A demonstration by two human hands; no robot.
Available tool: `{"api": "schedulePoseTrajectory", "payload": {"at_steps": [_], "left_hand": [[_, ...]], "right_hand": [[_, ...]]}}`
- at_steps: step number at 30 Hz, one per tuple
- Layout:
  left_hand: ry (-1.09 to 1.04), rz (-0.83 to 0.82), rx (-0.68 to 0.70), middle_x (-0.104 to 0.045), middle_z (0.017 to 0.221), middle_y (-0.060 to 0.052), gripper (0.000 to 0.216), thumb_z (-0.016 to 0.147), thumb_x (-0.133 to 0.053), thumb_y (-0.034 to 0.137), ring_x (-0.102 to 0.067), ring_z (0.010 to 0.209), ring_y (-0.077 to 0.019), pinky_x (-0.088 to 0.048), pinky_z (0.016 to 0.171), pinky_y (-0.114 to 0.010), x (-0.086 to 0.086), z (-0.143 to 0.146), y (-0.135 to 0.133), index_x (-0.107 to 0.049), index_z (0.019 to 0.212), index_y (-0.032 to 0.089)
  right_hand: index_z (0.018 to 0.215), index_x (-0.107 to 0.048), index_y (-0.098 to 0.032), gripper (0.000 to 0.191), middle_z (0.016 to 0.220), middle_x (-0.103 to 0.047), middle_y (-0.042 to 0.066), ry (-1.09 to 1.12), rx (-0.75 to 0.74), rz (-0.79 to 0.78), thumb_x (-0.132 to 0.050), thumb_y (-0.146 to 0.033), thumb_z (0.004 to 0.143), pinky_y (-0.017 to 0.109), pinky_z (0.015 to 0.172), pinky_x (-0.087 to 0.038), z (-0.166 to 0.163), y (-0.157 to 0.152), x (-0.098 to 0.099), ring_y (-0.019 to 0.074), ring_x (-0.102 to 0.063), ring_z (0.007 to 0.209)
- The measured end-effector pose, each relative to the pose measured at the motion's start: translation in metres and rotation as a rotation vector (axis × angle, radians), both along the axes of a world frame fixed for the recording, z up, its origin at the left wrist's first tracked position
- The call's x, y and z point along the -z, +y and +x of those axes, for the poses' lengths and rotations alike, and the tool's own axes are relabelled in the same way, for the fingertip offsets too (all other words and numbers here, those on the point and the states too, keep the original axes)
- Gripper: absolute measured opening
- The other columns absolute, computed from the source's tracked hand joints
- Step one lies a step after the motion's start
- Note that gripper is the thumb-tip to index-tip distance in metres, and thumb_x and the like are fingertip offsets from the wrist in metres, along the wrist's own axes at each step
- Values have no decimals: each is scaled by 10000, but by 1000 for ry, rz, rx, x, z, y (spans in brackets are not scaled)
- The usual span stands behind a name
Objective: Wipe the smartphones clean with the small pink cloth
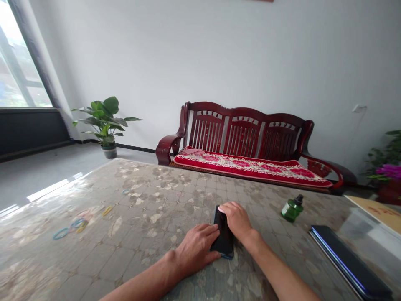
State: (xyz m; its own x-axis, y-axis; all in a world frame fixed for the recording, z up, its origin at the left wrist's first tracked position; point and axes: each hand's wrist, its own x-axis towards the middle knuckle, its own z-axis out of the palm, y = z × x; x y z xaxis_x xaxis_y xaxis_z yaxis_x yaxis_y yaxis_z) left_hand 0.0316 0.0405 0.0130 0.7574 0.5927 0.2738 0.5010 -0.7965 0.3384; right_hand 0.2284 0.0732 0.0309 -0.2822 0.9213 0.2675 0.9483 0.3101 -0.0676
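Observation:
A dark smartphone [223, 237] lies screen up on the patterned tablecloth, in front of me. My left hand [200, 244] grips its left side, with the thumb by the lower edge and the fingertips on the screen. At the upper right of the phone, my right hand [235, 219] is closed, fingers curled and pressed down over the top end. A small white patch shows at its fingertips; I cannot make out what it is. Right of the hands stands a small green bottle [292, 210] with a black top.
Several coloured rubber bands [78, 225] lie at the left of the table [150, 267]. On the right are a dark flat device [347, 261], a clear plastic box [369, 234] and a tan board [376, 209]. Beyond stand a red wooden bench [244, 129] and a potted plant [108, 121].

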Motion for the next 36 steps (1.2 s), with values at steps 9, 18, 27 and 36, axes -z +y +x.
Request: {"api": "schedulePoseTrajectory", "payload": {"at_steps": [9,18,27,36], "left_hand": [[15,5,-5,-636,1261,-77,360,850,-648,349,-595,1119,-269,-447,1019,-382,-2,1,-2,-582,1179,220],[29,53,-48,-636,1259,-102,345,852,-645,369,-612,1091,-286,-485,975,-408,0,7,-5,-603,1148,198],[-5,93,-38,-649,1258,-78,350,855,-647,354,-620,1092,-265,-487,979,-386,-1,7,-5,-615,1175,216],[-8,156,-48,-673,1223,-71,285,879,-613,359,-640,1065,-244,-502,964,-358,1,6,-4,-656,1124,220]], "right_hand": [[1081,-699,-247,312,1038,-713,26,39,-114,10,-455,-115,938,281,877,-434,-1,-33,4,181,-595,965],[1058,-707,-224,288,1056,-722,36,8,10,12,-450,-141,956,296,876,-437,5,-12,4,194,-608,971],[1064,-711,-232,332,1044,-729,31,16,-98,-18,-414,-122,967,277,877,-440,2,-46,-3,166,-625,975],[1044,-708,-210,289,1041,-728,44,-55,-30,-50,-434,-162,968,287,853,-423,-4,-38,-6,188,-620,966]]}}
